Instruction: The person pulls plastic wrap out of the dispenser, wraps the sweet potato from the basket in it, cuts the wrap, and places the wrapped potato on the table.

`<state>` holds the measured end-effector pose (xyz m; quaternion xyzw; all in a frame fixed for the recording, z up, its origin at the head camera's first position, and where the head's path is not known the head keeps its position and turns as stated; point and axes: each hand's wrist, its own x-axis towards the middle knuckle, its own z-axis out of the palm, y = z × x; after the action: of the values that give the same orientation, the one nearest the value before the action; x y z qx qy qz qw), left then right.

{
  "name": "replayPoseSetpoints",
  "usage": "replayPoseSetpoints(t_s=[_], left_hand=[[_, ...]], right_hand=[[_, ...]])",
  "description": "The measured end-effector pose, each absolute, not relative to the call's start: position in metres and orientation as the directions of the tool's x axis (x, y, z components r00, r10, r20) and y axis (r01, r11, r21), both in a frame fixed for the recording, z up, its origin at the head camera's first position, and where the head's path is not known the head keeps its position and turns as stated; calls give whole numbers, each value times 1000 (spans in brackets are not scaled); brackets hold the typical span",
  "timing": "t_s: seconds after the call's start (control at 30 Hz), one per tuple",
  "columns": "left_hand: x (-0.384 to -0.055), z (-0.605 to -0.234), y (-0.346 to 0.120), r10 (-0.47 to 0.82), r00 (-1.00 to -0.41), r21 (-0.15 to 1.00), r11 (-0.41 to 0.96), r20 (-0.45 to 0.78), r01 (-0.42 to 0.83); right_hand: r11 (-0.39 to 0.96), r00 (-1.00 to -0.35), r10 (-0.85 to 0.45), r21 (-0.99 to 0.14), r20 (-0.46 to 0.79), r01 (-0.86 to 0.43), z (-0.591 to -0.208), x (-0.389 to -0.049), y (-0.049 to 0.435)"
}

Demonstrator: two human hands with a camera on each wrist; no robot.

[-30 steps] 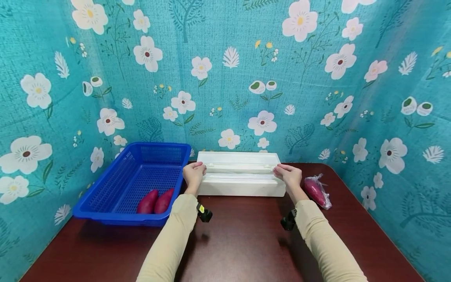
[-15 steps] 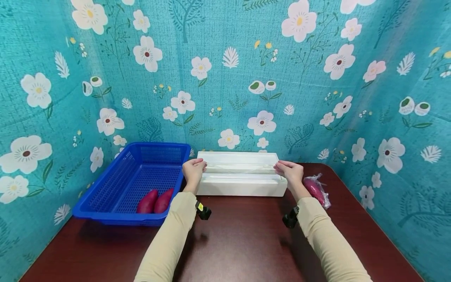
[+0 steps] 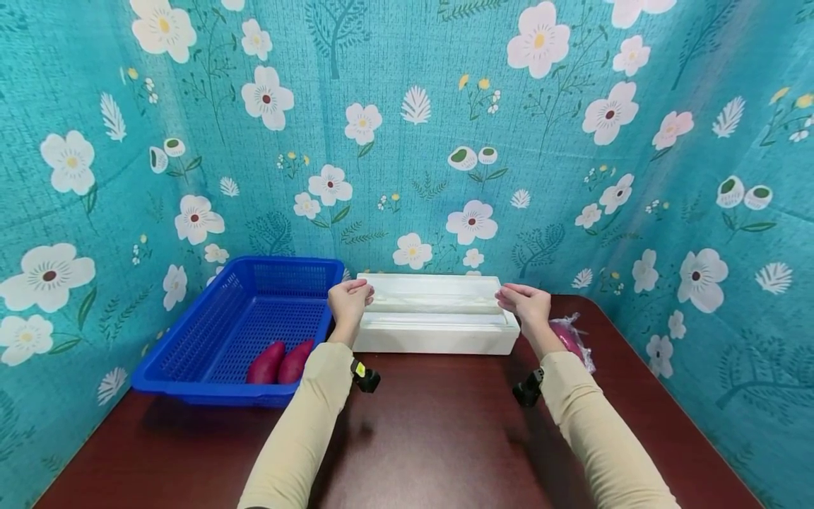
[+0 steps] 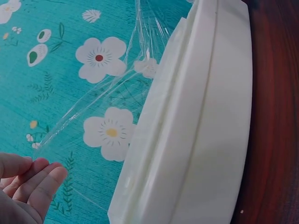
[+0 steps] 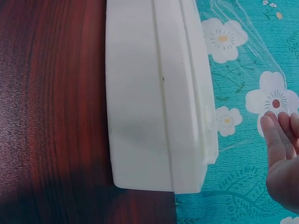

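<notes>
A long white cling film dispenser (image 3: 435, 342) stands at the back of the table, its lid raised. Between my hands stretches a clear sheet of cling film (image 4: 148, 37) that comes up out of the box. My left hand (image 3: 350, 305) pinches the film's left corner between thumb and fingers, above the box's left end. At the right end, my right hand (image 3: 526, 307) pinches the other corner the same way. Both wrist views show the sheet drawn taut and gathered into thin folds near the fingertips.
To the left is a blue plastic basket (image 3: 191, 391) with two red-skinned sweet potatoes (image 3: 267, 364) in it. A film-wrapped sweet potato (image 3: 569, 338) lies right of the box, partly behind my right wrist. A flowered teal curtain (image 3: 407, 205) surrounds the brown table (image 3: 432, 438).
Both hands have risen slightly, the right one also shifting a little outward, and the film is pulled further out of the dispenser. The basket and sweet potatoes have stayed put.
</notes>
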<state>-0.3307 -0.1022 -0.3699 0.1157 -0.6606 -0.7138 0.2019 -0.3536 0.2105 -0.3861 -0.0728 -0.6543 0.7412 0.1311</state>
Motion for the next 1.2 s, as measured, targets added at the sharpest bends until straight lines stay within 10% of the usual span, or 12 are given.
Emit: replayPoseSetpoints(t_s=[0.8,1.03,1.2], left_hand=[[-322,-343,-98,-406,-900,974,-90,156,209],[-321,-335,-98,-390,-906,968,-113,164,224],[-323,-330,-97,-384,-906,957,-146,179,252]], right_hand=[[-175,-955,220,-955,200,-240,-482,-492,288],[-204,-963,224,-959,147,-194,-433,-447,266],[-213,-956,185,-941,227,-264,-460,-484,288]])
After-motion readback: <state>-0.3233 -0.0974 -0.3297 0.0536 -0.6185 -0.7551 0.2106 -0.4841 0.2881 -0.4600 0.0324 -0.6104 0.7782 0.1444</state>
